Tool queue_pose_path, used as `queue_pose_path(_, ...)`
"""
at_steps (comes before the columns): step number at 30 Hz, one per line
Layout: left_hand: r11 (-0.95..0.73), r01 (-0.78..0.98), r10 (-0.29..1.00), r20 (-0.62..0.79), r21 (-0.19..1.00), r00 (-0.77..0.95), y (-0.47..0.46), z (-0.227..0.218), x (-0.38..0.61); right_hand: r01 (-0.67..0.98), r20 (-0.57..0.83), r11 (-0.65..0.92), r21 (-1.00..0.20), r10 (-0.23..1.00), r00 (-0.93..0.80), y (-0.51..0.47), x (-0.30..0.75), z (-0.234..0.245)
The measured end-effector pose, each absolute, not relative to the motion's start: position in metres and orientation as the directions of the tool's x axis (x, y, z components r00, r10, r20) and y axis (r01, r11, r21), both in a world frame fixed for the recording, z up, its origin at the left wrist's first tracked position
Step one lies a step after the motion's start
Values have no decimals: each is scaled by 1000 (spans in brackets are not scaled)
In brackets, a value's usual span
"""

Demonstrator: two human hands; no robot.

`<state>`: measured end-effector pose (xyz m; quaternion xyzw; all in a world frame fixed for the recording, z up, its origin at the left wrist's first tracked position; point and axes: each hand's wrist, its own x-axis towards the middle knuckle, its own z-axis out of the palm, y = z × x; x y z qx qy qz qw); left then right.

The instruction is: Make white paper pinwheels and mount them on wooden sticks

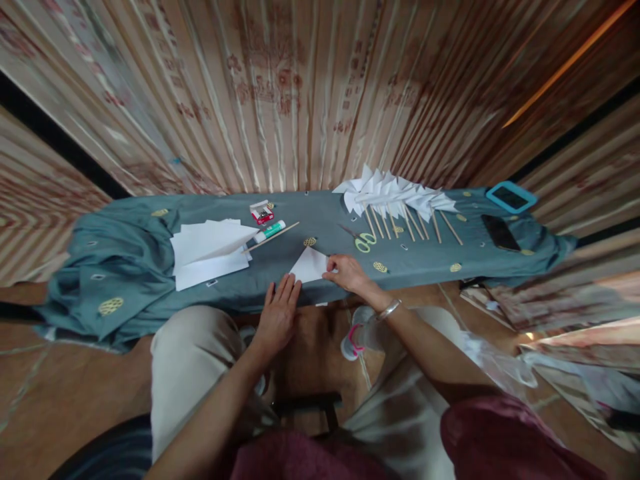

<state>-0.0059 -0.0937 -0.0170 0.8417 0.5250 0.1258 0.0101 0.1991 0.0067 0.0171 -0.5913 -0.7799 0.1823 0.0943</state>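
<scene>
A folded white sheet of paper (pixel 309 265), roughly triangular, lies at the front edge of the cloth-covered table before me. My left hand (pixel 281 309) is stretched out, with its fingertips touching the paper's left lower corner. At the right corner, my right hand (pixel 346 272) pinches the paper between thumb and fingers. Green-handled scissors (pixel 363 241) lie just beyond my right hand. To the left, a glue stick (pixel 271 231) and a thin wooden stick (pixel 275 236) rest beside a stack of white paper (pixel 210 267).
Several folded paper pinwheel-like shapes on wooden sticks (pixel 400 197) lie at the back right. A small red-and-white box (pixel 261 212) stands behind the glue stick. A dark phone (pixel 500 232) and a blue-framed device (pixel 511 197) are at the right end. Curtains (pixel 300 100) hang behind the table.
</scene>
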Motion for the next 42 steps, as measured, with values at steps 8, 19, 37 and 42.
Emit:
queue_pose_path(8, -427, 893, 898, 183, 141, 400, -104, -10, -27, 918, -77, 152, -366, 978, -193, 10, 230, 21)
queue_pose_path(19, -423, 899, 903, 132, 111, 409, -104, -18, -43, 895, -28, 128, -427, 988, -154, 17, 255, 4)
queue_pose_path(37, -373, 885, 905, 323, 280, 279, -101, -17, -24, 757, 240, 305, -578, 950, -199, 9, 257, -9)
queue_pose_path(42, -357, 819, 915, 346, 448, 209, -61, -21, -4, 717, 223, 357, -599, 934, -279, 24, 219, -7)
